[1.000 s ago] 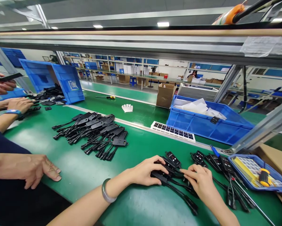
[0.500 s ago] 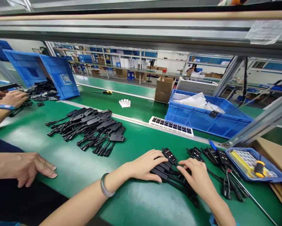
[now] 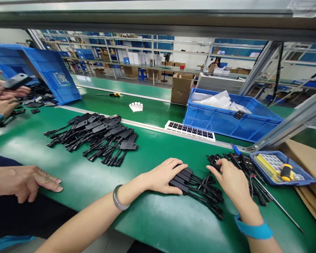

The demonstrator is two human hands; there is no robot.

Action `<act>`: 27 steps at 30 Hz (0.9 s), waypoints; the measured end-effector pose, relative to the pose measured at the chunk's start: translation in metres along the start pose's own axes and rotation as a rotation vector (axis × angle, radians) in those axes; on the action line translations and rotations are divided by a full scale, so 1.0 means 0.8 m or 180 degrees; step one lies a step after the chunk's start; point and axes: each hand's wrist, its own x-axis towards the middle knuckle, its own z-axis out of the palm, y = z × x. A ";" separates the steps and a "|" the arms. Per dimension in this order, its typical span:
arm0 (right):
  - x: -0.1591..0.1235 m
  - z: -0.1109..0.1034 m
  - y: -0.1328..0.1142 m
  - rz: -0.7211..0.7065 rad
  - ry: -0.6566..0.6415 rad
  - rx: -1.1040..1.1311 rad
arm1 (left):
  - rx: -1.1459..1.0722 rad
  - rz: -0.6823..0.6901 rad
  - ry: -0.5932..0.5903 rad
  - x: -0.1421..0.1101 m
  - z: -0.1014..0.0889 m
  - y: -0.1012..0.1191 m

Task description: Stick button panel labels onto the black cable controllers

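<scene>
Fingers of left hand (image 3: 164, 175) lie flat, pinning a stack of black cable modules (image 3: 183, 177) on the green surface (image 3: 152, 225), right hand (image 3: 233, 181) fingers spread touching another module (image 3: 215, 160); light, stiff plastic bodies, floppy leads, so I'd grip the bodies.

Two bare forearms without sleeves, left hand (image 3: 164, 175) with a smooth grey-green bangle (image 3: 118, 202) at its wrist, right hand (image 3: 230, 181) with a bright blue wristband (image 3: 253, 230)
</scene>
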 end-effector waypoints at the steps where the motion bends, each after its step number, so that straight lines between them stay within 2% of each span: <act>1: 0.001 0.002 0.004 0.0275 -0.0050 -0.0224 | -0.0028 0.0009 0.0019 0.000 0.000 0.001; 3: 0.004 0.006 0.005 0.0487 -0.0229 -0.0305 | -0.0071 0.0029 0.0025 0.000 0.000 0.003; 5: 0.006 0.009 0.003 0.0353 -0.0222 0.0080 | -0.0087 0.0004 -0.0018 -0.001 0.002 0.005; 9: 0.009 0.000 -0.002 -0.0184 0.0546 0.0973 | -0.0058 -0.0089 -0.0233 -0.004 0.005 0.006; 11: 0.009 -0.007 -0.008 -0.0496 0.0674 0.1075 | -0.0063 -0.0094 -0.0273 -0.005 0.007 0.006; 13: 0.006 -0.011 -0.019 -0.0792 0.0259 0.1176 | -0.0052 -0.0106 -0.0199 -0.006 0.008 0.007; 15: 0.004 -0.012 -0.030 -0.1014 -0.0450 0.1489 | -0.0030 -0.0134 -0.0132 -0.006 0.009 0.007; 17: 0.003 -0.009 -0.033 -0.1015 -0.0871 0.1762 | -0.0003 -0.0177 -0.0181 -0.006 0.008 0.006; 19: 0.005 -0.005 -0.024 -0.0682 -0.0639 0.1440 | 0.0031 -0.0224 -0.0290 -0.006 0.007 0.006; 21: 0.007 0.001 -0.006 -0.0138 -0.0176 0.0567 | 0.0050 -0.0249 -0.0352 -0.006 0.006 0.006; 23: 0.008 0.009 0.012 0.0180 -0.0027 -0.0104 | 0.0043 -0.0241 -0.0387 -0.005 0.005 0.007; 25: 0.008 0.017 0.019 0.0117 -0.0149 -0.0213 | 0.0027 -0.0226 -0.0412 -0.004 0.006 0.008; 27: 0.010 0.024 0.012 -0.0170 -0.0221 0.0083 | -0.0016 -0.0200 -0.0408 -0.001 0.008 0.009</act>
